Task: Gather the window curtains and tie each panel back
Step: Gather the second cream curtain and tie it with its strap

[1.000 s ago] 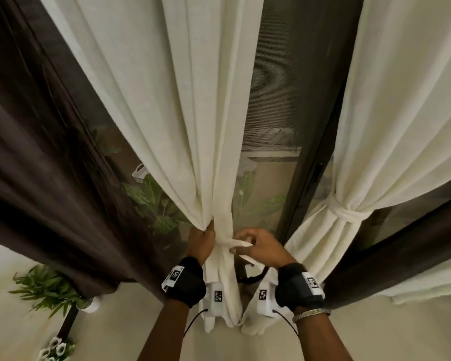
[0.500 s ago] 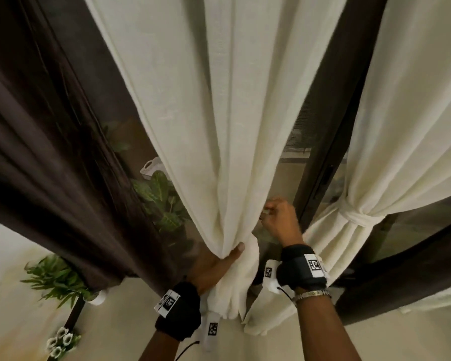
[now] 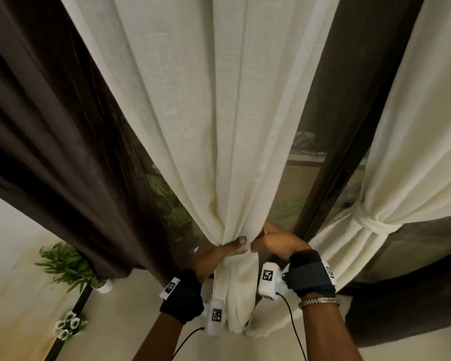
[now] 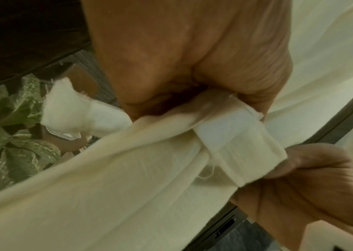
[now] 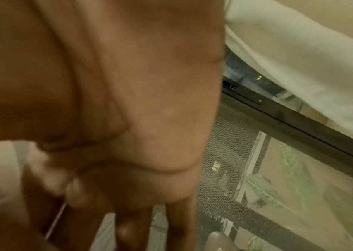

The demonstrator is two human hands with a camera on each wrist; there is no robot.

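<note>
The middle cream curtain panel (image 3: 219, 126) is bunched into a narrow neck. My left hand (image 3: 227, 247) grips that neck, thumb laid across the front. My right hand (image 3: 267, 238) sits right beside it on the bunch's right side with its fingers curled. In the left wrist view a cream tie-back strip (image 4: 235, 141) crosses the gathered curtain panel (image 4: 106, 195); the right hand (image 4: 304, 183) pinches one end, and the other frayed end (image 4: 64, 101) sticks out to the left. The right cream panel (image 3: 414, 139) hangs gathered with a tied band (image 3: 372, 225) around it.
Dark brown drapes hang at the left (image 3: 63, 152) and lower right (image 3: 414, 282). A dark window frame (image 3: 323, 199) with mesh screen (image 5: 231, 152) stands behind the hands. A potted plant (image 3: 65, 267) and white flowers (image 3: 68, 327) sit on a stand at lower left.
My right hand has come down from beside the window frame to the gathered neck, next to my left thumb. My left hand keeps its grip on the bunch.
</note>
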